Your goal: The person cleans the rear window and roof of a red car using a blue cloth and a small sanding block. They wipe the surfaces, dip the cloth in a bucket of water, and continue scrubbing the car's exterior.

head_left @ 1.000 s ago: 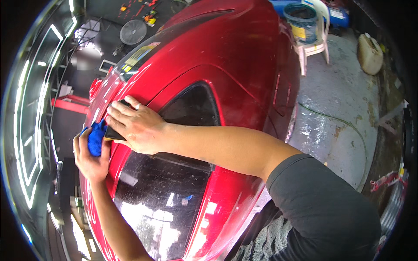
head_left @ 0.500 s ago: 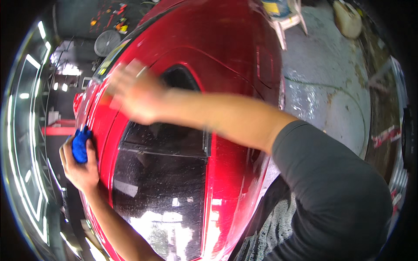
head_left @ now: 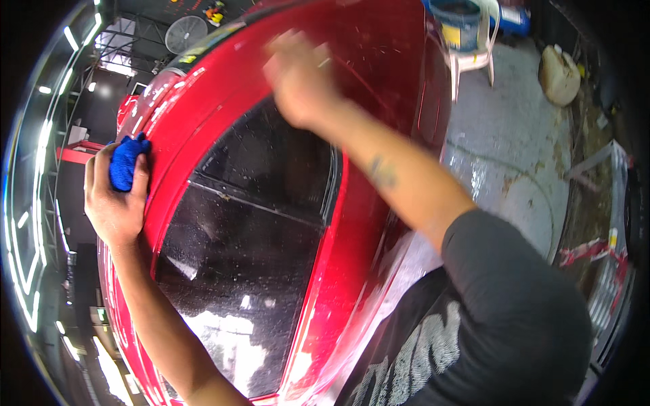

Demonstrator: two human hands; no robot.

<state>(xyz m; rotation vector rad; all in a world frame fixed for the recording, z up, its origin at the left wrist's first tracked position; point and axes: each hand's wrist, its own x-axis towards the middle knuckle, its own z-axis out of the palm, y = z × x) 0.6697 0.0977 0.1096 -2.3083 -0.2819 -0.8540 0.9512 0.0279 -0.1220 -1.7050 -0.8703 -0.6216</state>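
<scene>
A glossy red car fills the middle of the view, its dark side window speckled with drops or specks and bright with reflections. My left hand rests at the car's left edge, fingers and thumb curled around a bunched blue cloth. Beyond the window's narrow far end, my right hand is over the red bodywork, arm stretched across the car. Motion smears its fingers, and whatever may lie under them is hidden.
At the far right a white plastic chair bears a dark bucket. A whitish jug stands on the grey floor, where a hose trails. A round fan is at the far left.
My right hand has swept away from the car's left edge, farther off and to the right over the bodywork. My left hand still grips the blue cloth. The view has turned somewhat.
</scene>
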